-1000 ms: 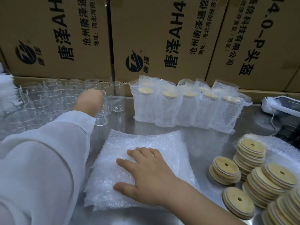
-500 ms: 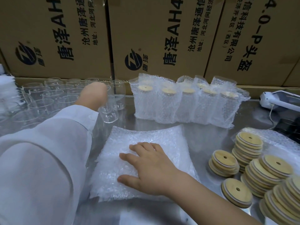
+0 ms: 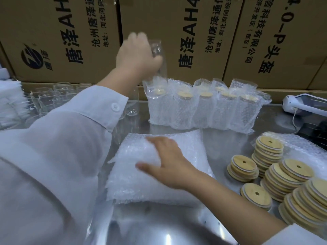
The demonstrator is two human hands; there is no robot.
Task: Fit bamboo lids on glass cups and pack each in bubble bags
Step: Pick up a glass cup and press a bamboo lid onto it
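Note:
My left hand [image 3: 136, 55] is raised in front of the cardboard boxes and grips a clear glass cup [image 3: 158, 55], held above the row of packed cups. My right hand [image 3: 169, 167] lies on a stack of bubble bags [image 3: 134, 184] in the middle of the metal table, fingers spread and blurred. Empty glass cups [image 3: 47, 99] stand at the back left, partly hidden by my left sleeve. Bamboo lids [image 3: 283, 175] with a centre hole sit in stacks at the right. Several lidded cups in bubble bags [image 3: 203, 110] stand in a row at the back.
Printed cardboard boxes [image 3: 185, 38] form a wall behind the table. A white handheld device [image 3: 300, 106] with a cable lies at the far right. White foam packing [image 3: 10, 99] is at the far left. Bare metal table [image 3: 159, 225] shows near me.
My left hand has lifted a glass cup out of the group at the back left and carried it up and to the right. My right hand has shifted slightly on the bubble bags.

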